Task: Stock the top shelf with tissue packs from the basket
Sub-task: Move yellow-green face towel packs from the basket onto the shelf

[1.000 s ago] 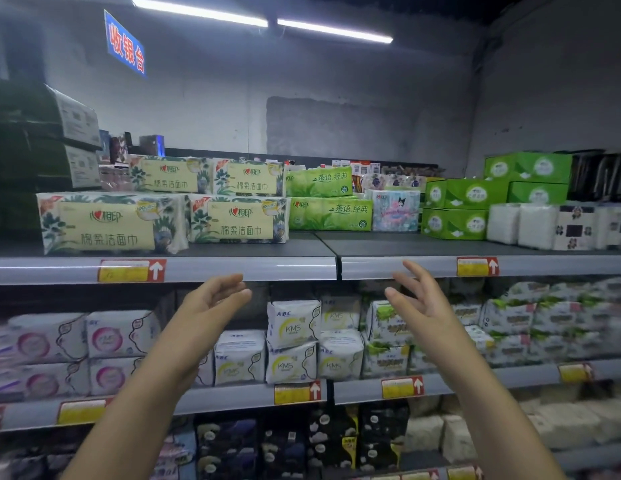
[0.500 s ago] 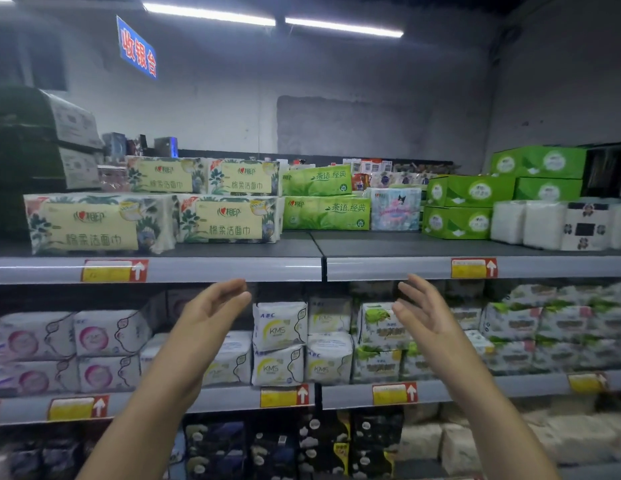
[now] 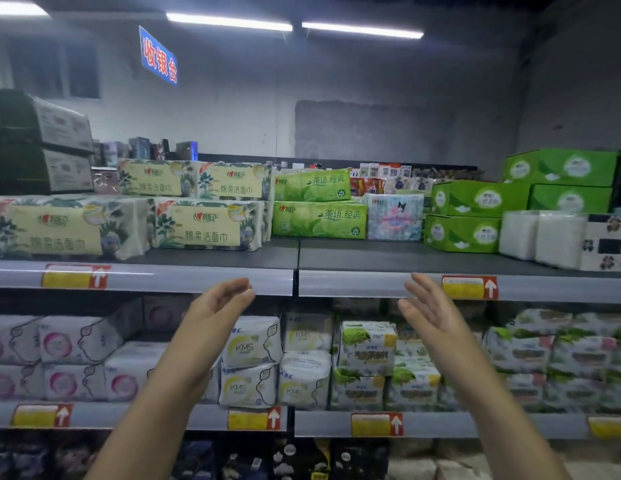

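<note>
Hands hung empty mid-frame, palms facing: left hand (image 3: 215, 308) loosely curved, right hand (image 3: 428, 311) spread. Tissue packs (image 3: 205, 225) lined the top shelf (image 3: 371, 259) above them.

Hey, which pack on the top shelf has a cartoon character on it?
The pastel pink-and-blue pack, between the green packs and the green boxes. It alone shows a dark-eared cartoon figure; the green packs beside it show only leaves.

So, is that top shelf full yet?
Not full. The top shelf has bare dark board along its front, ahead of the green tissue packs.
</note>
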### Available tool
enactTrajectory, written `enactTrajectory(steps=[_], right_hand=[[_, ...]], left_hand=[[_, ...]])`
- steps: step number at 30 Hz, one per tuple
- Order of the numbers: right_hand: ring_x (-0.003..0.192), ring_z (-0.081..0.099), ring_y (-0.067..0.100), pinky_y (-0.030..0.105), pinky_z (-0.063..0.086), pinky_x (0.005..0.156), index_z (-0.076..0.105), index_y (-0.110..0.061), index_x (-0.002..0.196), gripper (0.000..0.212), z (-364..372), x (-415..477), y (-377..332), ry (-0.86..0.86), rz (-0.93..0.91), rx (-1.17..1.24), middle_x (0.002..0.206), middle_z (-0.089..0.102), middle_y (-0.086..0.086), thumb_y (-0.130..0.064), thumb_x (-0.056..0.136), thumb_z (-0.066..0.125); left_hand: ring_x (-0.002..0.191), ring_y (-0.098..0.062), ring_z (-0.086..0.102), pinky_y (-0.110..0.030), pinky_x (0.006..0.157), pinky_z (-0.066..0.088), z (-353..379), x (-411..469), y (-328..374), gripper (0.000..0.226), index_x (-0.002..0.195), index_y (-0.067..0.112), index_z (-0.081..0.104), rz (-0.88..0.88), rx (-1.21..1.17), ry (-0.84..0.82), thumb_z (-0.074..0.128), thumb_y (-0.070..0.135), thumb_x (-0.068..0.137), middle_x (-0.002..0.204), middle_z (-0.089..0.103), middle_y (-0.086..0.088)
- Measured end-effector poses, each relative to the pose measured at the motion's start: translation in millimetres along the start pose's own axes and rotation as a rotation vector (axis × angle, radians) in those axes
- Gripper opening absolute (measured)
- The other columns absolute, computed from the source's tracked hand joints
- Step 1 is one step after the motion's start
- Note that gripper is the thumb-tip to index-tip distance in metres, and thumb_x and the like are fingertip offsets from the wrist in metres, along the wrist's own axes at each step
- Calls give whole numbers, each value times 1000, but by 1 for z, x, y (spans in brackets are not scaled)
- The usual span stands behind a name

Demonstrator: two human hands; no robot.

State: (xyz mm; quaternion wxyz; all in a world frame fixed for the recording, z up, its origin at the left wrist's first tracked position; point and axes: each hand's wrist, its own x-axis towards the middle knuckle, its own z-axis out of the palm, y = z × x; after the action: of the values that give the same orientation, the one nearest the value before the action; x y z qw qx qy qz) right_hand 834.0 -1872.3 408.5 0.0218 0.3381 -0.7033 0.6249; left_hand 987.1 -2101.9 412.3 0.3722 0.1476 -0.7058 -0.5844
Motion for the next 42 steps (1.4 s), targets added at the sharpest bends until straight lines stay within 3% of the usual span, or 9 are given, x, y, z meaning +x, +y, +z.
enactTrajectory(steps=[4, 10, 14, 21, 25, 30, 36, 39, 42], right_hand=[[134, 34, 4, 27, 32, 102, 29, -37, 143, 57, 2, 8, 7, 14, 29, -4, 145, 36, -18, -38, 91, 52], [134, 33, 2, 27, 32, 103, 27, -40, 142, 61, 9, 8, 18, -16, 48, -5, 146, 34, -19, -45, 86, 51], [132, 36, 4, 27, 34, 99, 28, -40, 143, 60, 18, -3, 38, -19, 103, -26, 145, 35, -18, -45, 88, 52], [125, 40, 1, 26, 35, 99, 32, -36, 143, 64, 25, -32, 69, -20, 180, -27, 143, 39, -17, -48, 84, 52], [121, 39, -1, 24, 33, 97, 33, -36, 140, 53, 29, -52, 90, -26, 255, -8, 140, 40, -17, -38, 91, 52], [106, 44, -14, 24, 35, 98, 34, -32, 142, 54, 31, -70, 113, -1, 320, -41, 136, 43, -17, -39, 92, 53], [123, 42, 4, 30, 37, 103, 34, -33, 141, 49, 32, -98, 145, -11, 443, -58, 142, 42, -11, -34, 95, 51], [120, 42, 3, 27, 35, 98, 35, -27, 142, 49, 35, -113, 164, -22, 504, -65, 142, 42, -9, -30, 96, 51], [118, 44, 3, 24, 34, 95, 36, -25, 142, 51, 37, -125, 180, -6, 549, -58, 140, 45, -7, -32, 95, 52]], left_hand=[[113, -3, 54, -23, 93, 36, 2, 10, 0, 27, 121, 30, 57, -19, -4, -8, 57, 29, 94, 123, 60, 13], [117, -4, 54, -27, 98, 38, -3, 14, -16, 20, 113, 33, 61, -38, 4, -38, 59, 27, 94, 123, 63, 11], [119, -7, 55, -35, 107, 38, -12, 7, -43, 20, 109, 39, 63, -102, 37, -63, 65, 38, 89, 122, 65, 13], [118, -11, 56, -36, 109, 37, -19, -12, -83, 14, 103, 34, 64, -195, 64, -49, 59, 25, 94, 119, 66, 7], [120, -14, 56, -38, 111, 36, -23, -23, -105, 13, 100, 32, 66, -243, 46, -38, 60, 24, 93, 119, 67, 4], [120, -11, 56, -35, 107, 38, -22, -35, -130, 12, 101, 35, 65, -312, 50, -32, 58, 28, 94, 121, 65, 8], [118, -17, 58, -38, 107, 41, -15, -59, -162, 11, 102, 28, 65, -436, 31, -3, 59, 24, 94, 121, 65, -4], [118, -19, 57, -34, 101, 43, -14, -76, -181, 26, 112, 24, 62, -489, 46, -60, 65, 32, 88, 123, 63, -5], [117, -17, 57, -37, 101, 42, -17, -91, -189, 57, 113, 30, 62, -499, 57, -127, 65, 55, 61, 123, 64, 0]])
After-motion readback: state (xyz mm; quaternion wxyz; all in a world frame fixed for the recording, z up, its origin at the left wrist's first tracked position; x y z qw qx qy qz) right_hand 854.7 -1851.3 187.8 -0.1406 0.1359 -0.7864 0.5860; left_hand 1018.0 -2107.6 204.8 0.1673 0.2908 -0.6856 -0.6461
